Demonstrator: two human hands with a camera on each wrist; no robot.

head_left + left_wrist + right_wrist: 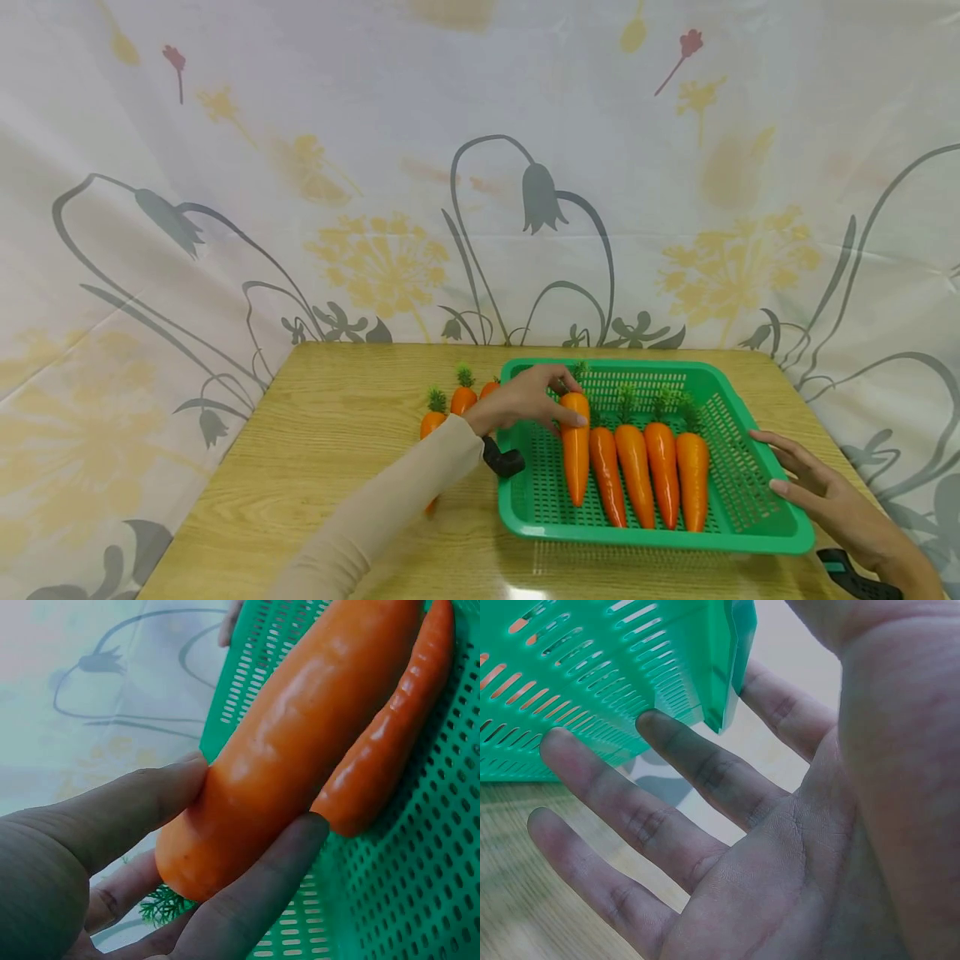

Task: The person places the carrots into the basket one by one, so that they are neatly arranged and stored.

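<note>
Patterned cloth [375,92] closes off the back and both sides of the table [292,483]; my widest stretch of wood is on the left. Green basket [660,538] sits right of centre, its back rim near the table's back edge, only a strip of wood on its right. Inside it, I see floor mesh between the row of carrots and the right wall.

Row is four carrots [633,471], side by side, tips toward me. Three loose carrots [432,423] lie on the table left of the basket, partly behind the left forearm. Held carrot is over the basket's left part: glossy orange, green tuft at the thick end, tip toward me. Can't tell if it touches the floor mesh.

Left hand [534,397] pinches it near the thick end, thumb and fingers on opposite sides. Right hand [817,492] is at the right rim, fingers spread, nearly straight.
</note>
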